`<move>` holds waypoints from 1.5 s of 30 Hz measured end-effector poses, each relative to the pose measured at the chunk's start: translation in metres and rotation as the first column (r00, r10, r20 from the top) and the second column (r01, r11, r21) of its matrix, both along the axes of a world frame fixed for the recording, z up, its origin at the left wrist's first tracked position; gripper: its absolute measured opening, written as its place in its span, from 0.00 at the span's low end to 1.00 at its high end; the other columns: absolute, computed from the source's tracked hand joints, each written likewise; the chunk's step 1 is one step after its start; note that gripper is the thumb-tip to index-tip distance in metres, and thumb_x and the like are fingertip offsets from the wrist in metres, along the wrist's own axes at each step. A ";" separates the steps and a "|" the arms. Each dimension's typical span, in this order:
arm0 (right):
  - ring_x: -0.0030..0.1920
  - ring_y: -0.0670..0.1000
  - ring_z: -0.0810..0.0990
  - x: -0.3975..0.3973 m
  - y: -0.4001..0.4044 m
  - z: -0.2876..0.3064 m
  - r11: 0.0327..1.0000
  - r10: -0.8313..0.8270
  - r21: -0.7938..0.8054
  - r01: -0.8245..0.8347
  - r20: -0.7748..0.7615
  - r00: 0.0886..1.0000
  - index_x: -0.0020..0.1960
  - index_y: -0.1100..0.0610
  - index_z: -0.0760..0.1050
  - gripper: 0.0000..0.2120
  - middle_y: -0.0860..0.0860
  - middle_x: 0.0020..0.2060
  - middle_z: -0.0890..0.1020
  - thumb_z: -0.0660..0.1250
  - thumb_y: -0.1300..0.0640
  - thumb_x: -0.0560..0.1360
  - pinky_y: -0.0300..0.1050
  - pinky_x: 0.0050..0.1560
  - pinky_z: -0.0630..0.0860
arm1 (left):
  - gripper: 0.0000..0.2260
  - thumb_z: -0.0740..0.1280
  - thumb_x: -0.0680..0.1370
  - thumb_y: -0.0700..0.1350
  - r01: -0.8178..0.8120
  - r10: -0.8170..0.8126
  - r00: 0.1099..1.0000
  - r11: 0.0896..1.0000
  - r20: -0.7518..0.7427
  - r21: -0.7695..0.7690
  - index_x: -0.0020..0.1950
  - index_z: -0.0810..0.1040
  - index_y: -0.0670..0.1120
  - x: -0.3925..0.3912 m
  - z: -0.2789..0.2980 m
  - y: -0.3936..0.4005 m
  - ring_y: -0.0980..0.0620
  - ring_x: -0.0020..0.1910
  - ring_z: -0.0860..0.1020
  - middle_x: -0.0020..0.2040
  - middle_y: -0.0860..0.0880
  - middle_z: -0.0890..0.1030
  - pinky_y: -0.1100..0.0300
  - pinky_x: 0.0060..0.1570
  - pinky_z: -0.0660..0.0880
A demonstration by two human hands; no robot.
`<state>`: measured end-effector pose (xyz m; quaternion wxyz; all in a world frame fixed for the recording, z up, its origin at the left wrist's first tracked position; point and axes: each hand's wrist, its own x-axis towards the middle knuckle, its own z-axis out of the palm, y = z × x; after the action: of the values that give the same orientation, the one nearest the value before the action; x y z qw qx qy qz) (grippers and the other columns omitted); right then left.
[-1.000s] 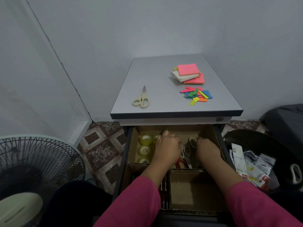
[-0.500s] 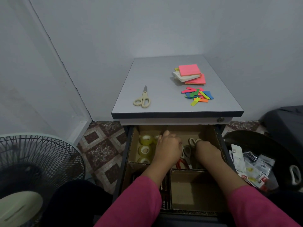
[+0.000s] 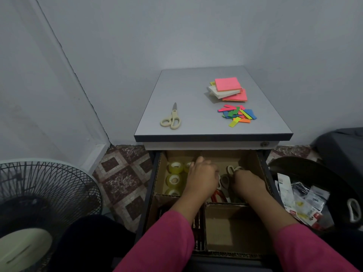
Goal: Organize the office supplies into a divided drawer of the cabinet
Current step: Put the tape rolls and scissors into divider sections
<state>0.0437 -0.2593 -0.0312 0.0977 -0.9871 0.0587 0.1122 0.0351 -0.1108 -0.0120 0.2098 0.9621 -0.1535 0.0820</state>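
Corner, head view: grey walls, patterned floor tiles point(image 3: 121, 179), fan point(image 3: 45, 201) at left.
Cabinet top point(image 3: 196, 99): cream scissors point(image 3: 171, 120), sticky-note pads point(image 3: 227, 89), coloured tabs point(image 3: 237, 114).
Divided drawer point(image 3: 231, 228): we see tape rolls point(image 3: 174, 173) far-left, scissors point(image 3: 225, 179) far-right.
Our left hand point(image 3: 202, 177): over the divider; grip unclear.
Our right hand point(image 3: 247, 183): at the drawer's scissors; grip unclear.

Lighting: dim, cool, even; source unseen. Cabinet top point(image 3: 188, 107) brightest, mid-frame. Drawer point(image 3: 253, 165) interior shadowed below it. Lower corners darkest, detail lost. Wide-angle bending at frame edges; wall lines curve at left. Mild softness and grain; no glare.
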 end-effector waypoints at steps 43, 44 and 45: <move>0.48 0.48 0.74 0.004 -0.009 0.087 0.925 0.111 0.120 -0.360 0.822 0.559 0.48 0.58 0.81 0.04 0.50 0.43 0.81 0.70 0.59 0.74 0.37 0.47 0.67 | 0.08 0.62 0.79 0.40 -0.273 0.270 0.961 0.960 -0.058 -0.061 0.42 0.79 0.43 -0.012 0.126 0.056 0.52 0.36 0.77 0.39 0.49 0.79 0.60 0.36 0.73; 0.47 0.49 0.74 -0.001 -0.012 0.081 0.929 0.110 0.113 -0.354 0.826 0.554 0.48 0.58 0.81 0.04 0.50 0.42 0.80 0.70 0.60 0.73 0.37 0.45 0.67 | 0.07 0.63 0.80 0.42 -0.242 0.233 0.968 0.964 -0.091 -0.111 0.45 0.79 0.45 -0.028 0.121 0.050 0.54 0.37 0.77 0.41 0.50 0.79 0.62 0.36 0.73; 0.46 0.49 0.74 -0.007 -0.015 0.074 0.930 0.102 0.124 -0.345 0.817 0.568 0.47 0.57 0.81 0.04 0.50 0.41 0.80 0.71 0.60 0.73 0.38 0.43 0.66 | 0.06 0.62 0.80 0.43 -0.213 0.195 0.973 0.966 -0.126 -0.148 0.47 0.79 0.46 -0.044 0.114 0.045 0.57 0.36 0.77 0.42 0.52 0.79 0.65 0.35 0.73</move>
<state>0.0371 -0.2745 0.0426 0.2317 -0.9079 -0.1337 -0.3227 -0.0088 -0.0663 0.1019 0.2849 0.9559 -0.0347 0.0619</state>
